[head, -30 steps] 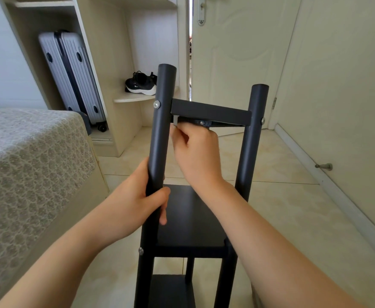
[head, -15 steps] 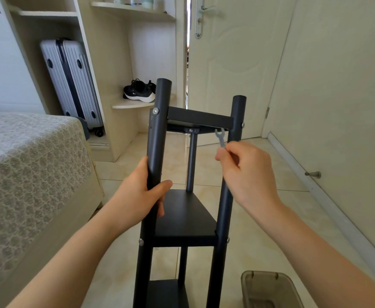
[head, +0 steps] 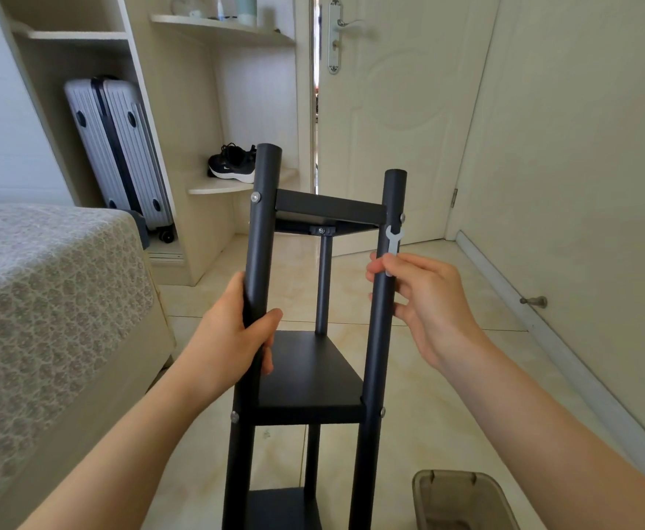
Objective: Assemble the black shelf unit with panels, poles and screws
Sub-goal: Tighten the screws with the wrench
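The left hand has its grip clamped round the left pole of the black shelf unit, which stands upright on the floor. The right hand pinches a small wrench beside the right pole.

The pale beige glossy tile floor carries everything here. A tall black metal shelf unit rises from it in the middle, its feet out of sight. Just right of it sits a smoky translucent plastic box. A bed with a grey patterned cover stands along the left.
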Demonstrator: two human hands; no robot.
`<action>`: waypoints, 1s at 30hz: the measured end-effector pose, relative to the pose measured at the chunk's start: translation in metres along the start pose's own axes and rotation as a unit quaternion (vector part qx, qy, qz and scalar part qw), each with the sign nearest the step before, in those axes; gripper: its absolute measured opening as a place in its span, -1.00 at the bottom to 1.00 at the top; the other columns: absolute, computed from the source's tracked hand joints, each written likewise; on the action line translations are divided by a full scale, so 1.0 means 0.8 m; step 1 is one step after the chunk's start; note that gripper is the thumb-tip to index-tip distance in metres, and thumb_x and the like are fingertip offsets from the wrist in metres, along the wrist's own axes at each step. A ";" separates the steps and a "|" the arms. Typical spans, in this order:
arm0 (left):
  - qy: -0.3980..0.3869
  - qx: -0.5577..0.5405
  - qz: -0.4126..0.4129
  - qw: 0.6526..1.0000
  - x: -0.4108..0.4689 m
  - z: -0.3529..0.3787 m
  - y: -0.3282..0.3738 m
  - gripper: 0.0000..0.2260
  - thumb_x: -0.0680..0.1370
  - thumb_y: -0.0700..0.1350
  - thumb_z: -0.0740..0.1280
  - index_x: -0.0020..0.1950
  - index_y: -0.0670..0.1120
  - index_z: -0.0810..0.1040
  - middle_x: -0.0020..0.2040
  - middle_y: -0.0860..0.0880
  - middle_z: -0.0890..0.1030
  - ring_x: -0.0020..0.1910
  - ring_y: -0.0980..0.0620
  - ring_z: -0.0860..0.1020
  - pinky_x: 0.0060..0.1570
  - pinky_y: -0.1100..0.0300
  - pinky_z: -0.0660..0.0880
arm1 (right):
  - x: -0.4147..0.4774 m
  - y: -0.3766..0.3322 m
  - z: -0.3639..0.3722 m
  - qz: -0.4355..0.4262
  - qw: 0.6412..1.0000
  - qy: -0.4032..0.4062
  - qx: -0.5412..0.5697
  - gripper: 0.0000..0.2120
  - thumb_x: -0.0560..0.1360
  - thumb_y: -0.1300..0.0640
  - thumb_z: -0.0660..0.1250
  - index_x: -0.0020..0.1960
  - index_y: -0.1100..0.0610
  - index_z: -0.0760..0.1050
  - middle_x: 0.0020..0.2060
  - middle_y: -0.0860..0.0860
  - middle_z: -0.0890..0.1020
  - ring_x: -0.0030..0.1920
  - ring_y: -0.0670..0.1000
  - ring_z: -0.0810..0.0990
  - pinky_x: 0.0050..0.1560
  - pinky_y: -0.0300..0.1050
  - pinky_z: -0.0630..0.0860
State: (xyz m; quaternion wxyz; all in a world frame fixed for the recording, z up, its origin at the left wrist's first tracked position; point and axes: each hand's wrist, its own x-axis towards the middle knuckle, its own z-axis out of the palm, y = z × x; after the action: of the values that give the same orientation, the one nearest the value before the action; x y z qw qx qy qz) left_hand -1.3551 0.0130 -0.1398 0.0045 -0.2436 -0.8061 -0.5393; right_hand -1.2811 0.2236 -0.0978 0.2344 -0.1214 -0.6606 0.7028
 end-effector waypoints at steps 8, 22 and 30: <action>0.025 -0.022 -0.011 0.999 0.014 0.001 -0.004 -0.88 0.63 -0.13 0.31 0.03 0.02 0.37 -0.38 -0.03 0.54 -0.48 -0.11 0.57 -0.39 0.04 0.63 | 0.000 -0.002 0.007 -0.032 0.999 0.028 0.000 -0.74 0.55 0.16 0.36 -0.26 0.02 0.72 -0.12 0.01 0.71 0.07 0.12 0.63 0.16 0.25 0.56; 0.018 -0.088 -0.020 0.996 0.025 0.005 -0.021 -0.89 0.64 -0.08 0.30 0.07 0.03 0.37 -0.37 0.03 0.45 -0.41 0.03 0.48 -0.28 0.13 0.62 | -0.015 -0.008 0.007 -0.131 0.991 -0.023 -0.013 -0.75 0.55 0.20 0.35 -0.20 -0.02 0.73 -0.13 -0.03 0.72 0.07 -0.02 0.64 0.23 0.20 0.52; 0.028 -0.042 -0.057 0.997 0.027 0.003 -0.025 -0.78 0.65 -0.08 0.27 0.27 -0.01 0.35 -0.28 -0.05 0.52 -0.32 0.00 0.57 -0.07 -0.07 0.67 | -0.015 -0.005 0.012 -0.141 0.988 -0.055 -0.031 -0.75 0.53 0.19 0.36 -0.20 -0.07 0.73 -0.08 -0.03 0.72 0.05 -0.03 0.65 0.20 0.16 0.56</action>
State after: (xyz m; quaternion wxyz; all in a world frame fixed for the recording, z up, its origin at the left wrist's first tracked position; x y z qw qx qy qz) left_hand -1.3815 0.0176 -0.1524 -0.0141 -0.1826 -0.7947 -0.5787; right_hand -1.2747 0.2098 -0.0943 0.2904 0.0050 -0.7046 0.6475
